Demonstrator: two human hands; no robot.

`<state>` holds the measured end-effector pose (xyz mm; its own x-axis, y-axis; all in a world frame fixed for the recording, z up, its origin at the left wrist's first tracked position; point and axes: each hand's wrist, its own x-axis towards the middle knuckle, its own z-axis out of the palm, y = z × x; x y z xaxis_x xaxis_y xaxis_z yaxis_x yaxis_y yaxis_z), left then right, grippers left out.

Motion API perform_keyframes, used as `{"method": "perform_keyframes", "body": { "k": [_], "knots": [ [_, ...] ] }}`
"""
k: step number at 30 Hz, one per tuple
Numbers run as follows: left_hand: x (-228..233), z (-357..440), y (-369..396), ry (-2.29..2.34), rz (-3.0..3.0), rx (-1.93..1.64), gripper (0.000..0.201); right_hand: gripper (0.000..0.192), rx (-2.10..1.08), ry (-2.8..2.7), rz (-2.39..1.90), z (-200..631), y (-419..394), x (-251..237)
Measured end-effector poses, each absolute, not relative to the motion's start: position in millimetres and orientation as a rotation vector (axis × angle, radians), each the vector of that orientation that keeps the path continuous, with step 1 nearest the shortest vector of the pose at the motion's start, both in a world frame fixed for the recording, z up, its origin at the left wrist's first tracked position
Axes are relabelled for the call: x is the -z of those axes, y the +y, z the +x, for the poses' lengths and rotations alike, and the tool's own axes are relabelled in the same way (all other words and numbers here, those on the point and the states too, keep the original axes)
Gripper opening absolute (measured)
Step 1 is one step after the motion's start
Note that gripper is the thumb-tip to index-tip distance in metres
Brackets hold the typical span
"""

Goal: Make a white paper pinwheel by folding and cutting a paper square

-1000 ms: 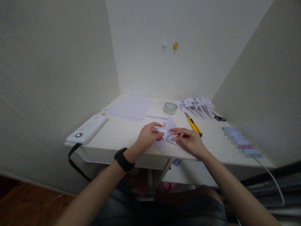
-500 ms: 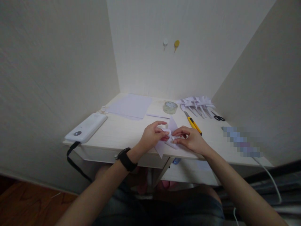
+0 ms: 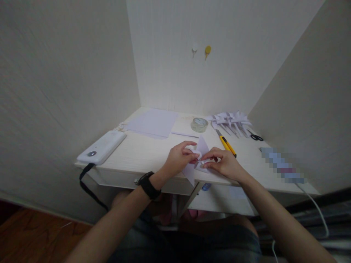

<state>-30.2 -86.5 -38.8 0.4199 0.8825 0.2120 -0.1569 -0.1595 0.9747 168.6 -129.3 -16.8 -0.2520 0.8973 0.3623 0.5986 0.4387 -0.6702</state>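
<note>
A small folded piece of white paper with pointed flaps (image 3: 197, 157) is held at the near edge of the pale wooden bench (image 3: 142, 153), one flap hanging down past that edge. It is pinched at its middle from both sides: the fingers of the left hand (image 3: 179, 159), whose wrist carries a black watch (image 3: 148, 185), are closed on its left part, and the fingers of the right hand (image 3: 223, 163) are closed on its right part, so that the fingertips of the two hands nearly meet.

Just behind the right hand a yellow utility knife (image 3: 226, 142) is laid on the bench. Farther back a roll of clear tape (image 3: 199, 124) is seen, and to its right a pile of folded white paper shapes (image 3: 231, 119) with small black-handled scissors (image 3: 256, 137) beside it. Flat white sheets of paper (image 3: 153, 122) are spread at the back left. A white oblong device (image 3: 101, 147) with a black strap (image 3: 89, 186) rests at the left corner of the bench. A white and a yellow hook (image 3: 207, 50) are fixed to the wall above.
</note>
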Motion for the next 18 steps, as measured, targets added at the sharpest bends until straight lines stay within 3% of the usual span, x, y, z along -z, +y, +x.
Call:
{"method": "perform_keyframes", "body": {
  "k": [18],
  "knots": [
    [34.5, -31.1, -88.2, 0.791, 1.580, -1.034, 0.042, 0.024, -0.584, -1.805, -1.323, 166.0, -125.5, 19.7]
  ]
}}
